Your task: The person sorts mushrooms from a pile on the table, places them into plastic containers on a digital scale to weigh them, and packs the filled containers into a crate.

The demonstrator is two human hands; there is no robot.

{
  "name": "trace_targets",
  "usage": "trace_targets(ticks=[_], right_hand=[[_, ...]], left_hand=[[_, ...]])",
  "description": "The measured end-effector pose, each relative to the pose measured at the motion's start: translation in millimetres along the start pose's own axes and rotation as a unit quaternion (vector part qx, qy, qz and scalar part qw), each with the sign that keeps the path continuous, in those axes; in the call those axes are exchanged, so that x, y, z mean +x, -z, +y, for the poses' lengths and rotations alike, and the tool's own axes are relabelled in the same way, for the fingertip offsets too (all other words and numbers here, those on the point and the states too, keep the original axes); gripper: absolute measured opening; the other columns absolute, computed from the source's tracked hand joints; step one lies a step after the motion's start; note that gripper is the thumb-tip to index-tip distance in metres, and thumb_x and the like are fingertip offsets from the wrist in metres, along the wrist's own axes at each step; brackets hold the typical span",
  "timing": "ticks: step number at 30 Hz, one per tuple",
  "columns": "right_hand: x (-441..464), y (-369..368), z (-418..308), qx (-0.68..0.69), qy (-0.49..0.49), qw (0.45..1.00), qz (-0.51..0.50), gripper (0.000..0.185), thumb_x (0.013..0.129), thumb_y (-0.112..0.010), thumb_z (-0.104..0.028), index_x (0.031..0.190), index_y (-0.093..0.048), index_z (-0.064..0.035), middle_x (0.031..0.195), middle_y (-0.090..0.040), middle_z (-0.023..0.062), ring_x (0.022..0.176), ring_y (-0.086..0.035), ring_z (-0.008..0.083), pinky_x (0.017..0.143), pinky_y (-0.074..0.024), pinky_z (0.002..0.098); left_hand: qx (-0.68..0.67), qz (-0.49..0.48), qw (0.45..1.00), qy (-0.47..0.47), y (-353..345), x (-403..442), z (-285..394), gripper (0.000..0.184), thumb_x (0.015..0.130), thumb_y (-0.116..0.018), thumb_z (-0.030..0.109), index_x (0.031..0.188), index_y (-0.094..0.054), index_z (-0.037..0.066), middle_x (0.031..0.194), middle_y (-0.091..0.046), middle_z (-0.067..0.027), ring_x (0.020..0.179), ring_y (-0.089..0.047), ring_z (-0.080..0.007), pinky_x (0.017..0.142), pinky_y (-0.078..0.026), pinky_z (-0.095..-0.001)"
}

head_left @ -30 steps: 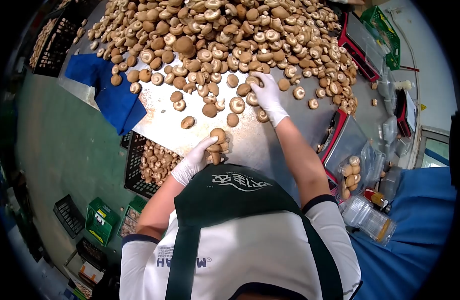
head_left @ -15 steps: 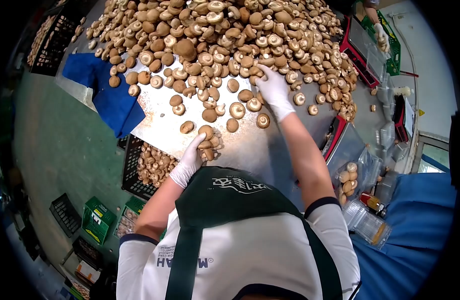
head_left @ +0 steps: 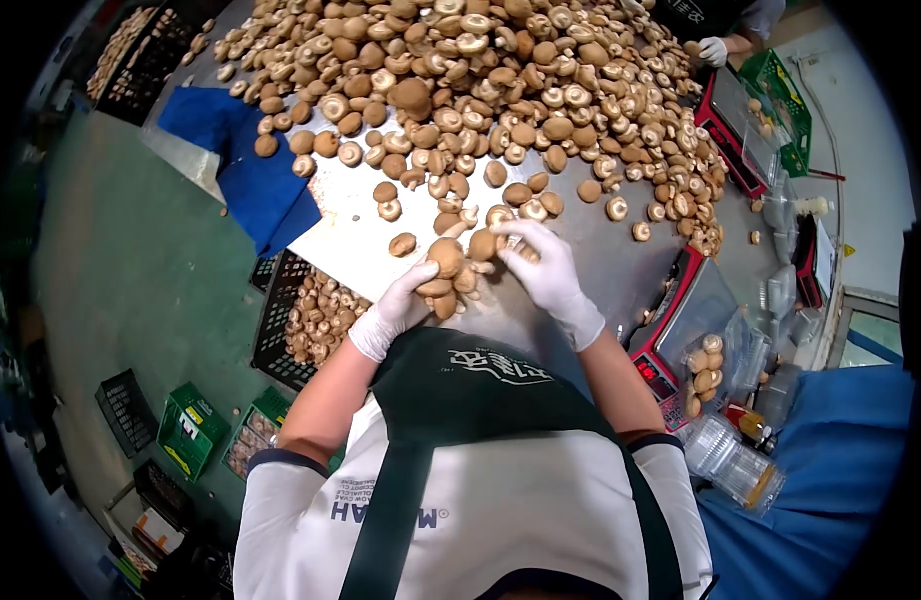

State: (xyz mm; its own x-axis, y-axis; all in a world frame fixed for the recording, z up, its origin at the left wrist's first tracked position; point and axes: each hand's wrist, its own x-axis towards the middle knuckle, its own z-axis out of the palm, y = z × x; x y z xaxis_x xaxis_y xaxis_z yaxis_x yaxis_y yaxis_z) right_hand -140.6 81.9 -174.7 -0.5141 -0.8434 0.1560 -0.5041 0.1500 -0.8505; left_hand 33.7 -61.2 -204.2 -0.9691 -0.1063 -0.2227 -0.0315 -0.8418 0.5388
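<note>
My left hand (head_left: 398,305), in a white glove, is closed round a cluster of brown mushrooms (head_left: 444,258) just in front of the apron. Close to its right, my right hand (head_left: 548,268), gloved too, pinches a mushroom (head_left: 483,245) by the fingertips, beside the cluster. Another mushroom or two lie partly hidden under the right fingers. A big heap of mushrooms (head_left: 460,70) covers the far part of the metal table (head_left: 350,210), with loose ones scattered nearer to me.
A black crate of mushrooms (head_left: 320,322) stands below the table at the left, near a blue cloth (head_left: 242,175). Red scales (head_left: 670,330) and clear plastic boxes (head_left: 730,460) are at the right. A co-worker's gloved hand (head_left: 713,51) shows at the top right.
My right hand has come back from the heap toward my left hand with a mushroom. My left hand still holds its cluster. The co-worker's hand has moved left, to the heap's edge.
</note>
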Motion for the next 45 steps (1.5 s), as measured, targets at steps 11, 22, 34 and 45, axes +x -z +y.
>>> trace_targets(ticks=[11,22,34,45], right_hand=[[-43.0,-27.7,-47.2,0.146,-0.040,0.987,-0.055,0.021,0.088,-0.063,-0.002,0.107,-0.069,0.0009,0.105,-0.069,0.0115,0.095,-0.066,0.0190,0.085,-0.0509,0.0285],[-69.9,-26.0,-67.6,0.195,-0.116,0.973,-0.035,0.020,0.088,-0.059,-0.002,0.105,-0.071,-0.0002,0.098,-0.071,0.0101,0.088,-0.067,0.0147,0.078,-0.0525,0.0266],[-99.1,-7.0,-59.9,0.085,-0.095,0.991,0.051,0.015,0.083,-0.067,-0.004,0.097,-0.071,-0.0009,0.089,-0.071,0.0140,0.082,-0.070,0.0213,0.075,-0.0531,0.0296],[-112.4,5.0,-53.2,0.010,-0.058,0.998,0.031,0.015,0.081,-0.068,-0.006,0.095,-0.070,-0.0013,0.087,-0.071,0.0147,0.078,-0.070,0.0240,0.073,-0.0546,0.0313]], left_hand=[[0.079,0.017,0.997,0.005,-4.4,-68.9,-14.6,0.071,0.082,-0.057,0.046,0.128,-0.046,-0.007,0.104,-0.062,-0.0185,0.099,-0.061,-0.0280,0.086,-0.049,-0.0337],[-0.030,-0.006,0.999,0.037,0.1,-89.6,-38.2,0.077,0.079,-0.055,0.054,0.127,-0.048,-0.005,0.110,-0.060,-0.0182,0.093,-0.059,-0.0293,0.081,-0.048,-0.0347],[-0.028,-0.082,0.993,0.085,-0.7,-62.5,-50.1,0.068,0.085,-0.048,0.049,0.126,-0.049,-0.005,0.109,-0.060,-0.0222,0.086,-0.058,-0.0334,0.078,-0.047,-0.0407],[-0.016,-0.074,0.989,0.128,-2.3,-50.3,-51.3,0.067,0.086,-0.048,0.051,0.124,-0.050,-0.004,0.108,-0.061,-0.0222,0.087,-0.058,-0.0349,0.075,-0.048,-0.0409]])
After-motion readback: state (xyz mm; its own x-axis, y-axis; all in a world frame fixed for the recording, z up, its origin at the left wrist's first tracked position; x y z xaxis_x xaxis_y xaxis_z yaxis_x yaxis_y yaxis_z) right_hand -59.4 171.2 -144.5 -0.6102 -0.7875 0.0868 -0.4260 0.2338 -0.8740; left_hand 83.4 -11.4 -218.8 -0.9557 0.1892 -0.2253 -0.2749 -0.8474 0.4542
